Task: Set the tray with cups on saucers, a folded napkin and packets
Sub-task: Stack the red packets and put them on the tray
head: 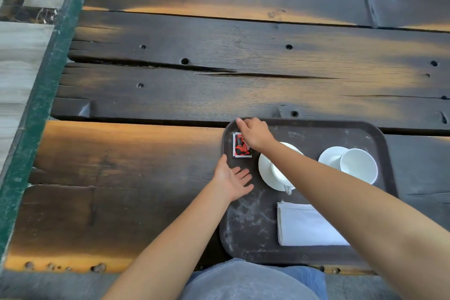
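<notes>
The red-and-white square packet [241, 145] is seen flat in the far left corner of the dark rectangular plastic tray [246, 231], partly covered by the curled right hand [254, 135], whose grip cannot be told; the left hand [232, 181] is laid flat and spread on the tray's left edge.

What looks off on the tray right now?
The right-hand cup is tipped on its side across its saucer, mouth facing the camera, not upright. The tray surface shows pale smudges. The napkin lies flat and the red packet sits square in the far left corner under the right hand.
</notes>
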